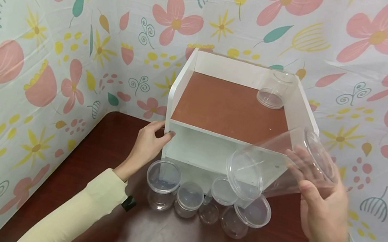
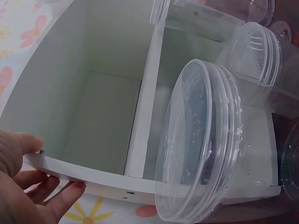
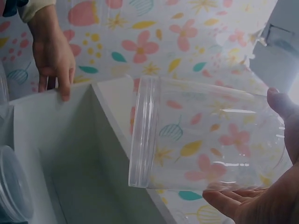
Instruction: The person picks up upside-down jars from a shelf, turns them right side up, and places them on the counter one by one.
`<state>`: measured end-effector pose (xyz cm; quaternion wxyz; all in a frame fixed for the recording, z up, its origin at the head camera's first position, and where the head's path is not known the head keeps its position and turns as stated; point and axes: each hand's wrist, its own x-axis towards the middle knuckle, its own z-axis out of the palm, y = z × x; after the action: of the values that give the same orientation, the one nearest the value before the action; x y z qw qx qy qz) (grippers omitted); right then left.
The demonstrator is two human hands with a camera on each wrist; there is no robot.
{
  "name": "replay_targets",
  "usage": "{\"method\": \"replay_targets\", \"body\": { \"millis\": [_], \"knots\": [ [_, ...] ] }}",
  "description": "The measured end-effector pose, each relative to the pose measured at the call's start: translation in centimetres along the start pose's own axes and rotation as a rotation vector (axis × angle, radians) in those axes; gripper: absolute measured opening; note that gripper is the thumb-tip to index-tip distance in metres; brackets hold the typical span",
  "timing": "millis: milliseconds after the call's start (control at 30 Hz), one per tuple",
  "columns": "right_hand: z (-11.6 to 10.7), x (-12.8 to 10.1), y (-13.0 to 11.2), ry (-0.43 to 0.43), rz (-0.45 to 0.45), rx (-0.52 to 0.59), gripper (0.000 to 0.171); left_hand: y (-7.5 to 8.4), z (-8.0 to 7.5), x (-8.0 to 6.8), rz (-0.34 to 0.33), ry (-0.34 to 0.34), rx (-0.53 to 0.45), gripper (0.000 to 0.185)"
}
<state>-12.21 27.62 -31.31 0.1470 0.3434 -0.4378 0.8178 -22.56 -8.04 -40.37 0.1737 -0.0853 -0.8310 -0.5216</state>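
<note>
A large clear plastic jar [image 1: 275, 164] with a clear lid is tilted in my right hand [image 1: 326, 203], which grips it round its base end. In the right wrist view the jar [image 3: 210, 135] lies sideways, lid end toward the shelf. My left hand [image 1: 150, 141] pinches the left side panel of a white shelf unit [image 1: 181, 80], thumb inside and fingers outside, as the left wrist view shows. Another clear jar [image 1: 274, 89] stands at the back right corner of the unit's brown top [image 1: 227, 105].
Several lidded clear jars [image 1: 163, 184] stand in a row on the dark red table [image 1: 114, 227], right before the unit's lower compartment. The upper compartment [image 1: 197, 147] faces me. A flower-patterned cloth [image 1: 77, 33] surrounds the table at the back and sides.
</note>
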Motion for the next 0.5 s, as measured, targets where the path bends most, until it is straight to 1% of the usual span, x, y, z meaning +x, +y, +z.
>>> {"method": "replay_targets", "body": {
  "millis": [133,300,500],
  "knots": [
    [0.0,-0.5,0.5,0.017,0.006,-0.009,0.071,0.0,-0.1,0.0,-0.003,-0.02,-0.004,0.037],
    [0.0,-1.1,1.1,0.053,0.036,-0.018,0.07,0.1,-0.3,0.0,0.002,-0.04,0.0,0.038],
    [0.3,-1.8,2.0,0.074,0.059,-0.063,0.07,0.0,-0.6,0.1,0.004,-0.066,0.011,0.039]
  ]
}}
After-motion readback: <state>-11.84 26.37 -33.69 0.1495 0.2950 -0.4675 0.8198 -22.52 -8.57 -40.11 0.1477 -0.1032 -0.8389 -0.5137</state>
